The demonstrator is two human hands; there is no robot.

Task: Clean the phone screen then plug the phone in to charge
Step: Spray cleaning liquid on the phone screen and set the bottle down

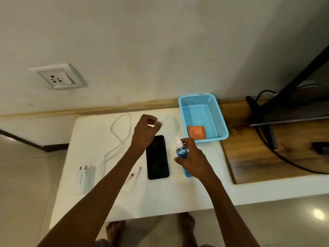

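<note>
White tabletop [178, 193] against a pale wall, wooden shelf [267, 148] alongside on the right, tiled floor below. On the wall at upper left, a white socket plate [58, 76].

Head view: black phone [157, 157] flat on the tabletop, screen up and dark, near the middle. Right hand [193, 157] wrapped around a blue spray bottle [182, 152] just right of the phone — white nozzle at the top, bottle tilted, base low near the table. Left hand [146, 131] raised over the phone's far end, fingers curled, thumb and fingertips pinching a small clear cap [158, 123]. Hands apart, phone between them.

Left of the phone, a white charging cable [117, 138] in loose loops, its two plug ends lying near the phone's near corner. Further left, a white charger adapter [86, 177] on its side. Behind the bottle, a light blue mesh basket [220, 120] with a folded orange cloth [196, 132] inside, at its near end. Bare feet under the table edge.
</note>
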